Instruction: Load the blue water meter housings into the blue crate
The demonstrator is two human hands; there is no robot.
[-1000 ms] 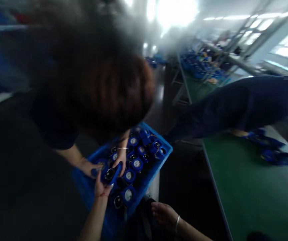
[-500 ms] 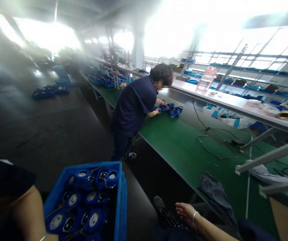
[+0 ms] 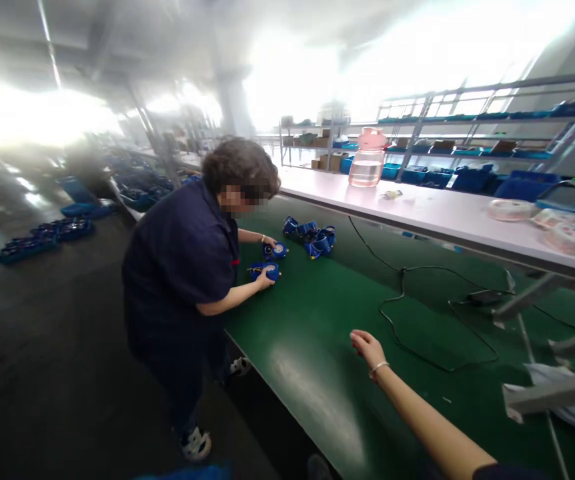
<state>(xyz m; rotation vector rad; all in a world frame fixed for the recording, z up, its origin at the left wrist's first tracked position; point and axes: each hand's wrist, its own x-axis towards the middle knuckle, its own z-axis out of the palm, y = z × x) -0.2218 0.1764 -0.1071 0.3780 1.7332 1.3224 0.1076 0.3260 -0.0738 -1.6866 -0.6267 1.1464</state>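
Empty and loosely curled, the right hand (image 3: pixel 366 347) hovered over the green bench mat (image 3: pixel 317 347), gripping nothing, a thin bracelet (image 3: pixel 378 366) at its wrist; the left hand was out of view. Nearest it, towards two o'clock, a black cable (image 3: pixel 407 313) looped across the mat. Well apart at eleven o'clock, a co-worker (image 3: pixel 187 267) in a dark shirt leaned over the bench with a hand on each of two blue meters (image 3: pixel 270 261). Just beyond those, at twelve o'clock, lay a small heap of more blue meters (image 3: pixel 311 238).

Judging from this, any reach towards the meters would go best with the hand kept clear of the cable and well outside the co-worker's arms, coming in from the near edge of the bench.

Further out, a clear jug with a pink lid (image 3: pixel 367 160) stood on the white shelf (image 3: pixel 442 213), and tape rolls (image 3: pixel 542 220) lay at two o'clock. No writing or brand could be read anywhere; the meter dials were too small to make out.
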